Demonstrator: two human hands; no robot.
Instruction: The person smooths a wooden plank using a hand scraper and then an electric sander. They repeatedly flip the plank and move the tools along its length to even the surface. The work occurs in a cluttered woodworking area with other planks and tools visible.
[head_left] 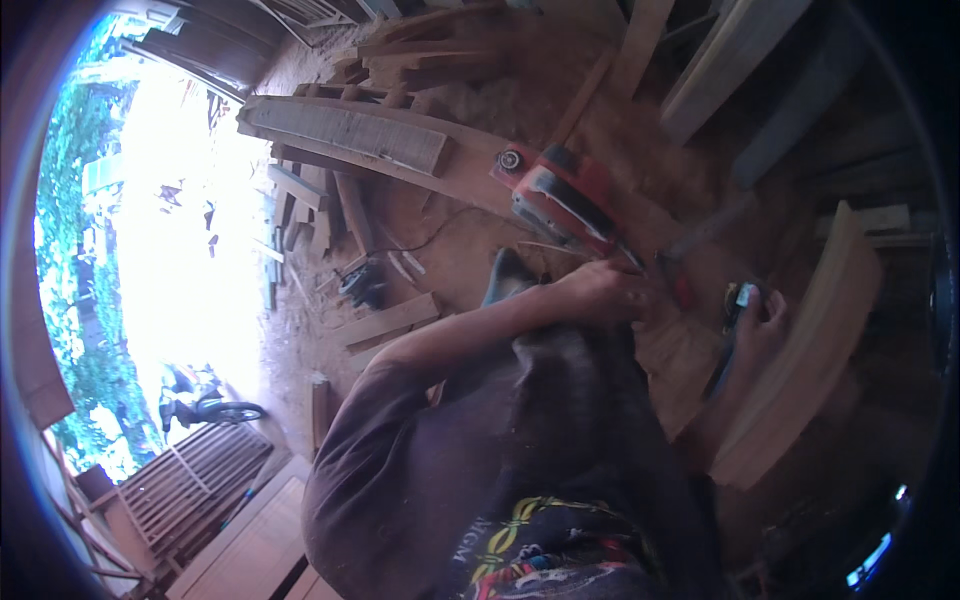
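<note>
My left hand (606, 291) is bent in front of my body with its fingers curled. What they hold, if anything, is hidden. Just beyond it a red and black power tool (568, 195), which looks like an electric hand planer, rests on the dusty ground. My right hand (765, 322) is closed around a small object (743, 296) with light blue and yellow parts, its kind too blurred to name. Beside my right forearm a thick pale board (805, 355) slants upward, partly covering the arm. A small red piece (683, 290) shows between the two hands.
Wide planks (345, 135) lie beyond the planer, and long beams (730, 65) lean at the far right. Wood offcuts (395, 320) and a dark corded tool (363, 285) are on the ground at left. A motorbike (210, 405) stands by the bright opening.
</note>
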